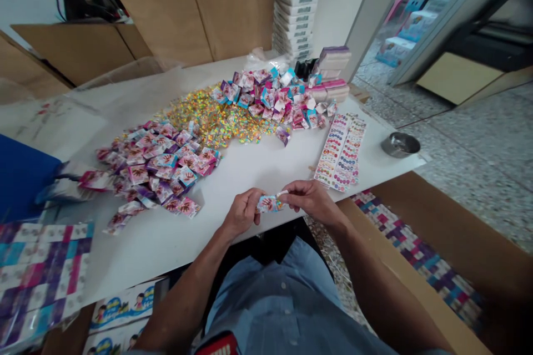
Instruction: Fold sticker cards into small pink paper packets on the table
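Both hands meet over the near edge of the white table (266, 169). My left hand (241, 212) pinches a small colourful packet (268, 203) by its left end. At the packet's right end, my right hand (310, 199) is closed on a small white strip. A heap of similar pink and purple packets (160, 163) lies to the left. At the back right sits another heap of packets (275, 97). Between them spreads a pile of tiny yellow and multicoloured pieces (212, 116).
Sticker sheets (341, 150) lie to the right of my hands, with a metal dish (400, 144) near the table corner. Stacked white boxes (297, 5) stand at the back. Printed sheets (39, 272) lie at the left, and a cardboard box (420, 255) of packets stands at the right.
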Motion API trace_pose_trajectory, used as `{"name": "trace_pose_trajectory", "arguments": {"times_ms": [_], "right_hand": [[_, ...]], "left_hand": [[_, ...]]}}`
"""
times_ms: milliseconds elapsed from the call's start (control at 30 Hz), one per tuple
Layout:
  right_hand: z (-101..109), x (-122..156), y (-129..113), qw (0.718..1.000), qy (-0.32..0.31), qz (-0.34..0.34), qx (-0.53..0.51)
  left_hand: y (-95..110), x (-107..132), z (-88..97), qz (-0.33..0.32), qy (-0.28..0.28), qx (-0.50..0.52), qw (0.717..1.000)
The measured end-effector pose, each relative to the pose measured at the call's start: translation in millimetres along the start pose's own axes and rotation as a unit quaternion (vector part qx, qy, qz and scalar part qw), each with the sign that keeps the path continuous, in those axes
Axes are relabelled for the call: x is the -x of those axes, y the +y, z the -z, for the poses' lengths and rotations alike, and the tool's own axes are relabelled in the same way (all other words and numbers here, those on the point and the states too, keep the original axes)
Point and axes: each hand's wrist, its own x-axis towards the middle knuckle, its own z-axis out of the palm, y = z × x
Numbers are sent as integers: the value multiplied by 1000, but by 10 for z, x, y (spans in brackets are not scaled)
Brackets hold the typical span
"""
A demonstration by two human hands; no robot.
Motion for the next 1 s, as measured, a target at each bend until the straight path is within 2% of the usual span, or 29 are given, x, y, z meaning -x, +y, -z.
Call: {"name": "trace_pose_trajectory", "arguments": {"times_ms": [100,233,300,367,433,567,633,700,767,867,1000], "right_hand": [[-159,-22,114,998,52,35,-28],[-388,-42,298,978,173,65,-101],[-421,-43,361,967,220,85,-95],[-384,-38,404,964,238,97,-73],[-298,-27,440,972,211,92,-53],[-101,8,494,995,70,73,-11],[-34,21,489,998,12,65,-10],[-1,23,456,998,-15,66,4],[-3,12,411,995,-9,84,58],[-70,-12,372,984,36,115,133],[-191,-18,411,981,94,134,102]], "left_hand": [[-60,22,-100,14,50,38,998],[-182,68,-323,44,138,97,985],[-218,86,-391,62,121,114,984],[-218,88,-386,76,50,110,990],[-186,77,-314,70,-16,78,994],[-106,68,-109,81,-100,31,991],[-105,82,-52,115,-124,45,985],[-141,101,-42,137,-123,63,981],[-204,116,-66,148,-113,80,979],[-294,121,-121,145,-91,107,979],[-349,114,-173,110,-63,132,983]]}}
